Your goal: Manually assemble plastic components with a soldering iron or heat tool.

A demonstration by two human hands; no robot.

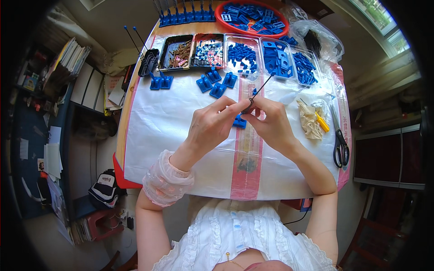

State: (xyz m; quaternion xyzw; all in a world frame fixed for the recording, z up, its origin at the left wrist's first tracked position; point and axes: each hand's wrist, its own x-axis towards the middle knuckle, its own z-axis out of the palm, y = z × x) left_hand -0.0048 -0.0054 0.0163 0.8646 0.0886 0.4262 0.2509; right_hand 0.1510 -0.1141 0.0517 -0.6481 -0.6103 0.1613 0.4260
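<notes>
My left hand [209, 124] and my right hand [274, 123] meet over the middle of the table. Between their fingertips is a thin black wire rod [262, 85] with a blue tip, slanting up to the right; its lower end is coiled. My left fingers pinch the coil, and my right thumb and fingers close around it from the other side. Just below the fingertips shows a blue plastic base [239, 122], partly hidden; whether a hand grips it I cannot tell. Several blue assembled bases [218, 90] sit on the white sheet beyond my left hand.
Along the far side stand trays of brass-coloured screws [180, 54], small metal nuts [209, 51] and blue parts [242, 55]. Behind them are a red basin [220, 19] and a rack of springs [187, 18]. Black scissors [340, 151] and a yellow-handled tool [322, 122] lie right.
</notes>
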